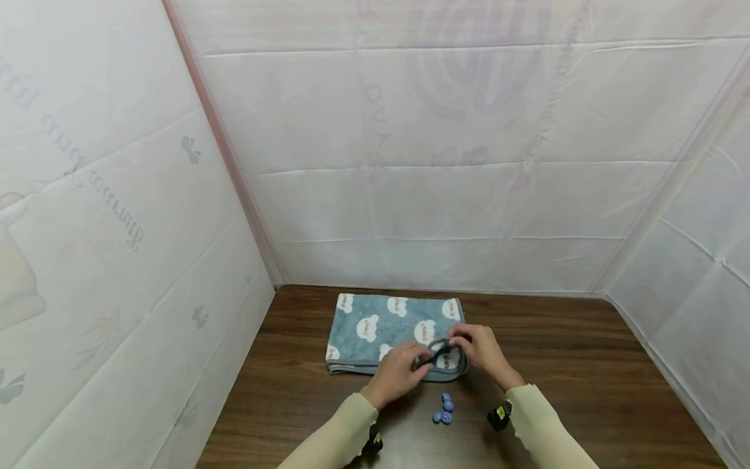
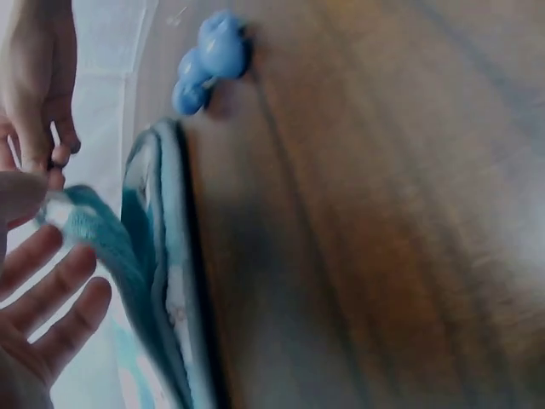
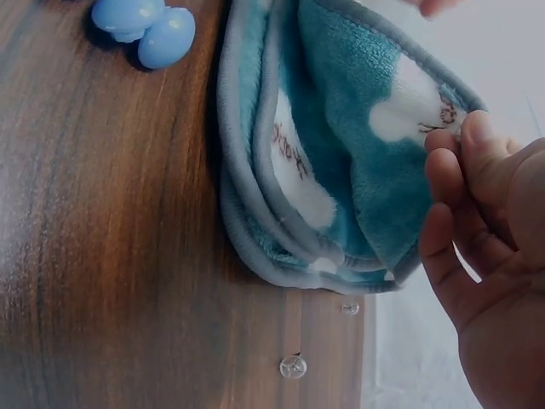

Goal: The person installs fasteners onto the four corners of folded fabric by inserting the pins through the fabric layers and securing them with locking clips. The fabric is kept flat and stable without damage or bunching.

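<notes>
A folded teal fleece blanket with white bear heads and grey edging lies on the wooden table. My right hand pinches the edge of its top layer between thumb and fingertips, near the right front corner. That layer bends upward, and a fold gapes beneath it in the right wrist view. To the left of it, my left hand holds the same lifted edge at its fingertips; its other fingers spread apart. Just in front of the blanket sit several small, rounded blue pieces, glossy and dome-topped up close.
The brown wooden table is enclosed by white printed sheets at the back and both sides. Small clear round knobs sit near the table's edge. Each wrist carries a black camera below a pale sleeve.
</notes>
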Action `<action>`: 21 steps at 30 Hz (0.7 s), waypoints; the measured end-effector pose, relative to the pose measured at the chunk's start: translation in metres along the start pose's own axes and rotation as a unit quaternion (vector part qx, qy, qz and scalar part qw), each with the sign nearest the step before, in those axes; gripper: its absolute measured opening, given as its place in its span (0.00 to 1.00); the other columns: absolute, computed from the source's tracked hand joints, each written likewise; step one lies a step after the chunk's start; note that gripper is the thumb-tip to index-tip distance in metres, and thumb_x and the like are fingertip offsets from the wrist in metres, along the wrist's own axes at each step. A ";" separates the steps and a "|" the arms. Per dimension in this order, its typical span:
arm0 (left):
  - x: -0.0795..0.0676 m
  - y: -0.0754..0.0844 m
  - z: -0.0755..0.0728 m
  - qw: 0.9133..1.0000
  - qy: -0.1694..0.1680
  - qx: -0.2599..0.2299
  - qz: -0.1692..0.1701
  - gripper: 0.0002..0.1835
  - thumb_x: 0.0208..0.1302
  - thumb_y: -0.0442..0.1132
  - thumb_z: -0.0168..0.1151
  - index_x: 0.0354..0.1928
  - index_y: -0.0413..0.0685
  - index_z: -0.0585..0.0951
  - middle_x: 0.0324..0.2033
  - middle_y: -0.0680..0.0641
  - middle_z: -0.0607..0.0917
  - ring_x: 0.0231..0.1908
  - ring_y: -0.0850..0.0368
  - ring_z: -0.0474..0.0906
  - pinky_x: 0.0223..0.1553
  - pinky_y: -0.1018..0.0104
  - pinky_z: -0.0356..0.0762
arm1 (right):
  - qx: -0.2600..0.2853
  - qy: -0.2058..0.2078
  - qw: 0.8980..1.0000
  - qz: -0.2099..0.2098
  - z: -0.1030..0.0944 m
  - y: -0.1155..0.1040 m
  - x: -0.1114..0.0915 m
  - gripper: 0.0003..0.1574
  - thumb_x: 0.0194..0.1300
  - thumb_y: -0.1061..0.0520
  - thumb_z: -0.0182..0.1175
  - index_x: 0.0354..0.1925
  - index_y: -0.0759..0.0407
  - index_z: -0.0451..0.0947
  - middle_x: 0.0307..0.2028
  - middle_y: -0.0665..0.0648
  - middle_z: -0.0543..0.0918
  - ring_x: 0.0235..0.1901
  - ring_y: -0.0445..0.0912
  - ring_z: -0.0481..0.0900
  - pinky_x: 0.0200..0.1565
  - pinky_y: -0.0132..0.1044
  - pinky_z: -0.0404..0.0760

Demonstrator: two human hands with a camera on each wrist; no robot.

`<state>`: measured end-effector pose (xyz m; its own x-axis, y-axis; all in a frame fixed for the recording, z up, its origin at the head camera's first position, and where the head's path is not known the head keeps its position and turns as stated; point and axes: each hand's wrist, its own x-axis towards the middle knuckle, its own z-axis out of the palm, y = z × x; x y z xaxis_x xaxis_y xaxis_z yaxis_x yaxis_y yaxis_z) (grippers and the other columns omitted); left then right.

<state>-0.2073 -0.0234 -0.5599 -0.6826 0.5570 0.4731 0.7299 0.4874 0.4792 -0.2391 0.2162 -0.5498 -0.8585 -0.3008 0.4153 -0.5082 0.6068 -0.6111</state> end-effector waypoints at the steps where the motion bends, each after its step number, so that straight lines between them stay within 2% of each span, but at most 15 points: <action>1: -0.002 0.002 0.000 1.000 -0.019 -0.002 0.009 0.09 0.66 0.37 0.72 0.46 0.45 0.87 0.34 0.50 0.85 0.27 0.64 0.78 0.29 0.81 0.70 | 0.000 0.003 1.000 -0.003 0.000 0.000 0.000 0.05 0.61 0.63 0.72 0.32 0.54 0.86 0.24 0.45 0.83 0.24 0.33 0.76 0.29 0.33 0.78; 6: -0.010 0.010 0.007 0.991 -0.124 0.003 0.051 0.12 0.63 0.44 0.75 0.45 0.48 0.88 0.30 0.54 0.85 0.28 0.70 0.76 0.30 0.85 0.67 | 0.004 0.020 1.000 -0.014 0.000 0.002 -0.002 0.08 0.59 0.66 0.73 0.32 0.54 0.86 0.28 0.46 0.86 0.26 0.33 0.78 0.28 0.33 0.79; 9: -0.015 0.013 0.012 0.985 -0.163 0.007 0.063 0.14 0.61 0.48 0.77 0.44 0.51 0.88 0.32 0.55 0.86 0.29 0.72 0.76 0.31 0.87 0.66 | 0.007 0.015 1.000 -0.004 0.000 0.001 -0.002 0.07 0.59 0.65 0.73 0.32 0.54 0.86 0.27 0.45 0.85 0.25 0.33 0.77 0.29 0.33 0.79; 12: -0.020 0.016 0.015 0.981 -0.184 -0.007 0.061 0.15 0.59 0.49 0.78 0.44 0.52 0.88 0.35 0.57 0.87 0.31 0.73 0.78 0.33 0.88 0.68 | 0.006 0.006 1.000 0.006 0.000 0.000 -0.003 0.06 0.61 0.63 0.73 0.32 0.52 0.86 0.24 0.43 0.82 0.24 0.32 0.75 0.28 0.32 0.77; 16: -0.024 0.017 0.021 0.978 -0.200 -0.012 0.058 0.16 0.57 0.50 0.80 0.43 0.53 0.88 0.38 0.60 0.87 0.35 0.77 0.78 0.37 0.88 0.70 | 0.004 0.004 1.000 0.006 0.001 0.001 -0.005 0.08 0.61 0.63 0.73 0.32 0.51 0.86 0.26 0.43 0.84 0.25 0.33 0.75 0.29 0.33 0.78; 21: -0.028 0.019 0.026 0.978 -0.200 0.019 0.062 0.14 0.56 0.50 0.80 0.41 0.55 0.89 0.36 0.62 0.86 0.33 0.79 0.76 0.35 0.89 0.69 | 0.003 0.002 1.000 0.008 0.000 0.000 -0.006 0.08 0.61 0.64 0.72 0.33 0.51 0.86 0.29 0.44 0.85 0.28 0.33 0.76 0.30 0.33 0.79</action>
<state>-0.1739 -0.0122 -0.5834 -0.5262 0.8276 0.1953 0.8116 0.4202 0.4058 -0.2338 0.2180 -0.5520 -0.8658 -0.2884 0.4090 -0.4956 0.6075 -0.6208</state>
